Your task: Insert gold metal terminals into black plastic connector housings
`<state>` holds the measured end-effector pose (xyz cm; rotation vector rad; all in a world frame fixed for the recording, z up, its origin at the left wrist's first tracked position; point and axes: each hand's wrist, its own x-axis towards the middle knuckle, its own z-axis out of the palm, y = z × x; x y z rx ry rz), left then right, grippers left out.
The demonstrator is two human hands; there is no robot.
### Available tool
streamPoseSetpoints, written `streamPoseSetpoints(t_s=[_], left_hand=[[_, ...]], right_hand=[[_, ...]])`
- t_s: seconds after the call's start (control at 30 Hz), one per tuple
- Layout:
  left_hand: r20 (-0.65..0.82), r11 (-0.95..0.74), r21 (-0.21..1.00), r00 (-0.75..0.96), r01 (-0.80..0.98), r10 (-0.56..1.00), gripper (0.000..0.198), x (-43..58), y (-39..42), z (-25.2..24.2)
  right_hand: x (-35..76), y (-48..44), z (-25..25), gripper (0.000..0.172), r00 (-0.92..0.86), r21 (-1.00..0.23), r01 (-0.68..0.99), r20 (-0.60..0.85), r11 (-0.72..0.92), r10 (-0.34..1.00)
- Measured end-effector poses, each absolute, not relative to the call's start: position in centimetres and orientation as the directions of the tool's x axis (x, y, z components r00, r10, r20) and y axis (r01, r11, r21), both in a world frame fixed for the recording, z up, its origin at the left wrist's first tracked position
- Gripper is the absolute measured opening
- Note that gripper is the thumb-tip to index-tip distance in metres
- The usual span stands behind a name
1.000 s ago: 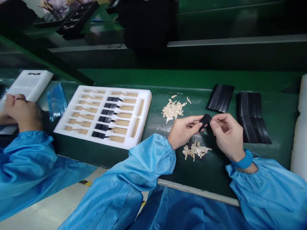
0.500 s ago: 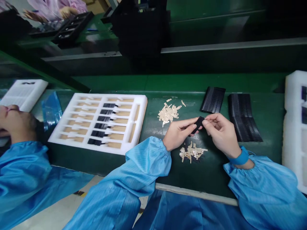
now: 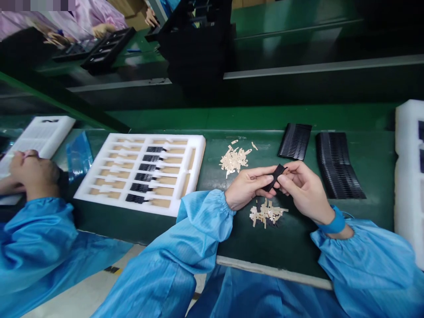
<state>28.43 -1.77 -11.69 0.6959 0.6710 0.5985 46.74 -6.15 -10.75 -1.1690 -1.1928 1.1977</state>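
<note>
A small black flat piece [image 3: 276, 176] is held tilted above the green bench. My left hand [image 3: 247, 187] grips it between thumb and fingers. At its upper right edge, my right hand [image 3: 304, 190] is closed in a pinch; what lies between those fingertips is too small to make out. Just below the hands lies a pile of small pale metal tabs [image 3: 267, 214], with some dark bits among them. A second heap of metal tabs [image 3: 234, 160] is behind my left hand. Two ribbed black strips, a shorter one [image 3: 294, 141] and a longer one [image 3: 339, 165], lie beyond my right hand.
To the left, a white foam tray [image 3: 200, 143] holds several black comb-like parts in its slots. Another foam tray [image 3: 404, 132] borders the right side. A co-worker's hands [image 3: 35, 174] are at far left, near blue film [image 3: 79, 154]. Stacked black trays [image 3: 198, 53] stand across the bench.
The black piece has turned more upright in my left hand, and my right fingertips have shifted slightly down along it. The whole view has shifted a little.
</note>
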Motion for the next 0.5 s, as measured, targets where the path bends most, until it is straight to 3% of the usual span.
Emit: streamPoseSetpoints(t_s=[0.13, 0.3, 0.5], left_hand=[[-0.375, 0.670, 0.688, 0.653, -0.281, 0.658, 0.055, 28.3, -1.6, -11.7], [-0.387, 0.673, 0.696, 0.658, -0.251, 0.646, 0.055, 28.1, -1.5, -11.7], [-0.393, 0.653, 0.728, 0.654, -0.207, 0.646, 0.055, 28.0, -1.6, -11.6]], right_hand=[[47.0, -6.1, -10.6, 0.031, 0.013, -0.999, 0.007, 0.035, 0.035, 0.999], [47.7, -5.9, -10.7, 0.018, 0.218, -0.991, 0.054, 0.133, 0.124, 0.967], [47.6, -5.8, -10.2, 0.016, 0.230, -0.984, 0.114, 0.161, 0.138, 0.960]])
